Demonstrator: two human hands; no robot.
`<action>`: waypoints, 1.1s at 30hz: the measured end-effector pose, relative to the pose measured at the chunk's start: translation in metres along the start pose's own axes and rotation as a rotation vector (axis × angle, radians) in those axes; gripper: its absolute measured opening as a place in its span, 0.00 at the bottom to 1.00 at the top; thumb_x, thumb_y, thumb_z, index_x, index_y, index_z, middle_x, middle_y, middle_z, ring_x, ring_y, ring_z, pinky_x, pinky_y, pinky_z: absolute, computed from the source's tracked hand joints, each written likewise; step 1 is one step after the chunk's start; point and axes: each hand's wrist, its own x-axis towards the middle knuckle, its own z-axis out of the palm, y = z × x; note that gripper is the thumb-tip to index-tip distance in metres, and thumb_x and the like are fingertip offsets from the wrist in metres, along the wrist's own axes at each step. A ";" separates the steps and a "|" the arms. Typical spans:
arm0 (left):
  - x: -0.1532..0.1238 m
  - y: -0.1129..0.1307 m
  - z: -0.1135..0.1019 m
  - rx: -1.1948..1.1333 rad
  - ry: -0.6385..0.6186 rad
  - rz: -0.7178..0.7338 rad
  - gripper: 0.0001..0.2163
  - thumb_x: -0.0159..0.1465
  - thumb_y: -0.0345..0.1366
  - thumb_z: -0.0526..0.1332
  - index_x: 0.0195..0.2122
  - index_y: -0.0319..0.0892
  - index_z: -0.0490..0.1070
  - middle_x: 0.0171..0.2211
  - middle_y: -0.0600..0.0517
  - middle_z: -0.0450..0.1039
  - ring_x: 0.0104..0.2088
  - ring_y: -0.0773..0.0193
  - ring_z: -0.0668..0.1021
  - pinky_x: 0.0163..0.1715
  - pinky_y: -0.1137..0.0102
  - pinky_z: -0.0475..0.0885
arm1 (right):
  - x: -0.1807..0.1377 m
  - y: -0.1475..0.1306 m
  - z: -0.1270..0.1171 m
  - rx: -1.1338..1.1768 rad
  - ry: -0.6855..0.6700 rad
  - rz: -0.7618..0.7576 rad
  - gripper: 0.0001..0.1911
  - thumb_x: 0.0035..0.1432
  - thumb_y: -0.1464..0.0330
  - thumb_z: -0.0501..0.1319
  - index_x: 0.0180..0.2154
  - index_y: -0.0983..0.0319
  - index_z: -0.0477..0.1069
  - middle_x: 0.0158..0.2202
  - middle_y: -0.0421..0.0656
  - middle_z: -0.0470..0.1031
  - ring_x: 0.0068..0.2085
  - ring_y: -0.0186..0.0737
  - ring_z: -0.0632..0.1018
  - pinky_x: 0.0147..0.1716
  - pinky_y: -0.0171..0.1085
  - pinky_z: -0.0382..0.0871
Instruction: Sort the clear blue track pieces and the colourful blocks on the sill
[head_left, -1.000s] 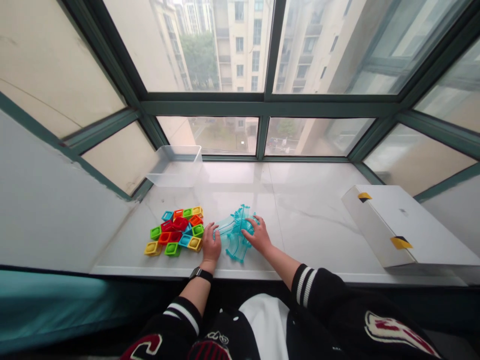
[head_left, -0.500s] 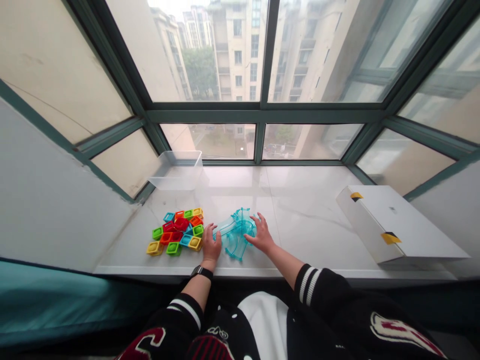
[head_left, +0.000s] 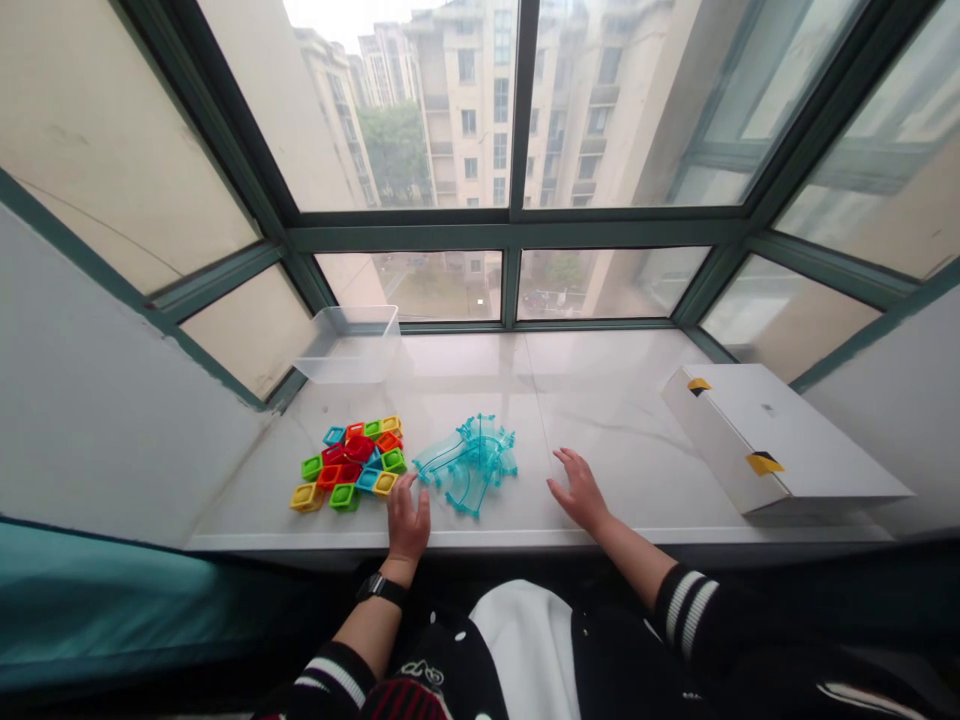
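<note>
Resting both palms low on the marble sill (head_left: 600, 400), I grip nothing. My left hand (head_left: 409, 515) lies open, with the coloured blocks (head_left: 352, 465) just beside it at eleven o'clock and the clear blue track pieces (head_left: 466, 462) at one. My right hand (head_left: 577, 492) is spread open too, apart from the tracks at its ten (no contact that I can see). I judge this a pause between grasps; lifting a track would need a light pinch on its thin rim. Farther off are a clear tub (head_left: 351, 345) at eleven and a white box (head_left: 765, 440) at two.
</note>
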 end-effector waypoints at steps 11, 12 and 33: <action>0.000 0.008 -0.004 0.144 -0.288 -0.156 0.22 0.71 0.48 0.53 0.22 0.46 0.71 0.23 0.49 0.74 0.27 0.59 0.75 0.28 0.68 0.60 | -0.058 0.054 -0.030 -0.278 -0.029 0.097 0.21 0.67 0.59 0.56 0.56 0.58 0.76 0.62 0.53 0.74 0.65 0.59 0.71 0.69 0.61 0.58; 0.000 0.008 -0.004 0.159 -0.296 -0.153 0.22 0.71 0.48 0.53 0.22 0.46 0.72 0.23 0.49 0.75 0.26 0.58 0.75 0.28 0.68 0.59 | -0.057 0.052 -0.029 -0.284 -0.035 0.098 0.21 0.67 0.59 0.56 0.57 0.58 0.76 0.62 0.52 0.74 0.65 0.58 0.71 0.69 0.60 0.58; -0.001 0.010 -0.002 0.357 -0.455 -0.101 0.25 0.74 0.45 0.49 0.25 0.44 0.78 0.29 0.46 0.81 0.31 0.57 0.79 0.30 0.67 0.58 | -0.058 0.056 -0.026 -0.303 -0.015 0.079 0.20 0.68 0.61 0.55 0.57 0.57 0.76 0.62 0.50 0.75 0.64 0.55 0.72 0.69 0.57 0.58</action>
